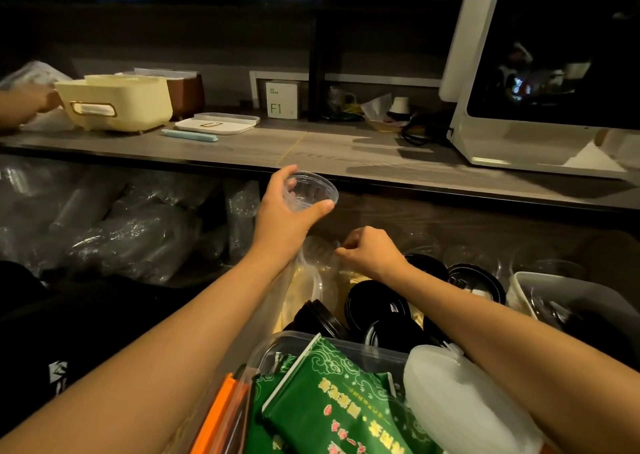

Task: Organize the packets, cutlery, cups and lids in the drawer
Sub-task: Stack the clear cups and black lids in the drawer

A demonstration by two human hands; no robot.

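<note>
A long grey table (311,148) runs across the far side under a dark wall, with a white-framed screen (554,55) standing at its right end and a cream plastic box (117,102) toward its left. Below the table edge the open drawer (571,232) fills the near half. Sleeves of clear cups (131,239) lie heaped on the left, black lids (375,306) are piled in the middle, and a clear tub (277,344) at the near edge holds green packets (329,401). A white bag (460,394) lies just right of the packets. The left hand (284,214) is raised above the drawer, its thumb and fingers curled round a small clear cup (310,192). The right hand (370,251) is lower, fingers pinching thin clear plastic wrap (317,263) beside the black lids.
</note>
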